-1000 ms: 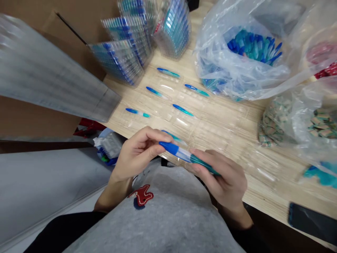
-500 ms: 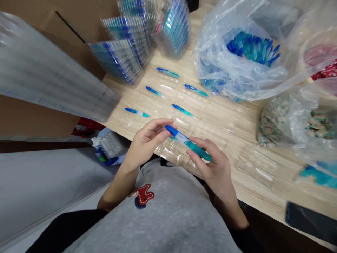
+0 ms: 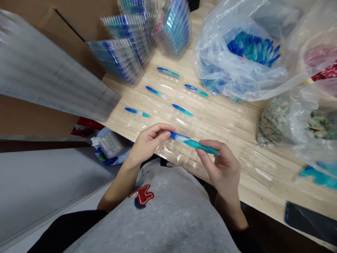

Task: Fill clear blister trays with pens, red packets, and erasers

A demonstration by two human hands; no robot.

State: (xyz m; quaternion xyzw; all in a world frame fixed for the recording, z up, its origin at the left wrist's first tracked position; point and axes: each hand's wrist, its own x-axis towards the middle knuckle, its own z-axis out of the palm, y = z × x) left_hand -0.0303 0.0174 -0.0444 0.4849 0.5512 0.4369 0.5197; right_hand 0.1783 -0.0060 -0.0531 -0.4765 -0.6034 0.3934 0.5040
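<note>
A blue and teal pen [image 3: 187, 140] with a pale middle is held level between my two hands, above the table's near edge. My left hand [image 3: 150, 144] pinches its dark blue end between thumb and fingers. At the teal end, the thumb and fingers of my right hand [image 3: 223, 168] are closed on the barrel. Several like pens lie beyond my hands in clear plastic trays, among them one pen [image 3: 182, 110] nearest the held one and another pen [image 3: 137, 112] to the left.
Filled clear packs [image 3: 116, 59] stand at the back left beside a tall stack of plastic trays [image 3: 58, 70]. A plastic bag [image 3: 210, 52] full of blue and teal pieces sits at the back right. Bags of small wrapped bundles [image 3: 271, 123] and a phone [image 3: 310, 221] are on the right.
My right hand has moved right and slightly down with the teal end. The pen now lies flatter, and my left hand has closed on its blue end.
</note>
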